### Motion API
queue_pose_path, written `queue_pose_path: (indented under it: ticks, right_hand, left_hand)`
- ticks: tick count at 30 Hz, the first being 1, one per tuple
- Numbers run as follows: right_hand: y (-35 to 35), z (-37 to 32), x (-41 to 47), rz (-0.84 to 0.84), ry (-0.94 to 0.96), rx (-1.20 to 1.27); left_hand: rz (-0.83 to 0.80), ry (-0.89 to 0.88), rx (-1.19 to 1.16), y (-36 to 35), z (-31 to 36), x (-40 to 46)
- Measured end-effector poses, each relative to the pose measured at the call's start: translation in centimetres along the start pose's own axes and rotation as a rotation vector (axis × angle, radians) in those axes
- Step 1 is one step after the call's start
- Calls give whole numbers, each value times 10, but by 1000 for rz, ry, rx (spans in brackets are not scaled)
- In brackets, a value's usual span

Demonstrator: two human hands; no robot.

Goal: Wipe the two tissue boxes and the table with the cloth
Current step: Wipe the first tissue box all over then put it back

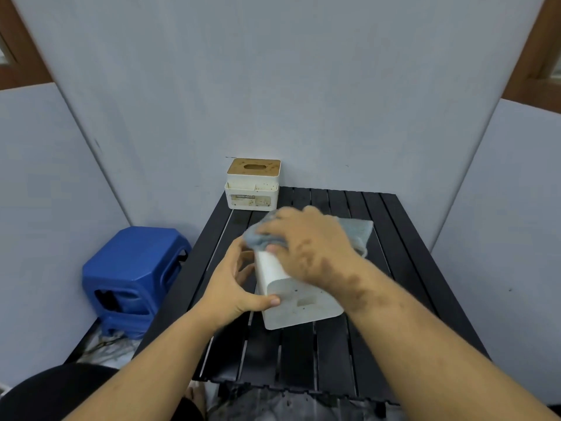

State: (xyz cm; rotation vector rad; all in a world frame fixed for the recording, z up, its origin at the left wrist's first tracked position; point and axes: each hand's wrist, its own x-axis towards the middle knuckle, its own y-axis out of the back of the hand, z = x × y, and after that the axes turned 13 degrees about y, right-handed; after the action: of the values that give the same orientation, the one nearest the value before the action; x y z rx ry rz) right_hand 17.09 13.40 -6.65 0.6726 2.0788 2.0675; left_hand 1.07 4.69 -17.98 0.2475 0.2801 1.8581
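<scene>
A plain white tissue box (296,302) lies tipped on its side in the middle of the black slatted table (403,268), its underside facing me. My left hand (233,284) grips its left side, thumb on the near edge. My right hand (306,244) presses a grey-blue cloth (359,230) against the box's upper side; part of the cloth trails onto the table to the right. A second tissue box (253,185), white with a brown speckled lid, stands upright at the table's far left corner.
A blue plastic stool (133,278) stands on the floor left of the table. Pale grey panels close in the table at the back and on both sides. My dark-clothed knee (60,390) is at the lower left.
</scene>
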Motion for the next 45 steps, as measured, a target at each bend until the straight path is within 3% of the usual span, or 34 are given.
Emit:
queue_pose_path:
  ticks: [3,5,7,12,16,20,24,29,34,37,41,45]
  right_hand:
    - [-2,55,-20,66,-200,141]
    - [-5,78,-40,158,-254,341]
    - [-8,81,-55,195,-257,389]
    - [-5,18,-54,102,-34,-37]
    - [-2,-22,-42,74,148,-30]
    - [-5,28,-52,80,0,35]
    - [-5,77,-75,237,-165,394]
    - [3,32,-43,40,-50,11]
    - [4,22,-14,16,-12,-17]
    - [-2,63,-27,63,-140,157]
    - [-19,96,-67,344,-221,714]
    - [-46,92,-88,499,-304,956]
  left_hand:
    - [-4,5,-3,-1,2,-2]
    - [-2,0,11,-2,2,-3]
    - [-1,-10,25,-2,1,-2]
    - [17,-20,32,-3,-2,1]
    - [-19,-13,1,-1,-3,0]
    - [-5,21,-6,-1,1,-2]
    - [-21,22,31,-2,6,-4]
    - [-14,8,64,0,4,-3]
    - [6,11,61,-1,3,-3]
    - [-11,24,48,-2,5,-3]
    - [-43,57,39,-2,8,-4]
    - [-131,87,150,8,19,-2]
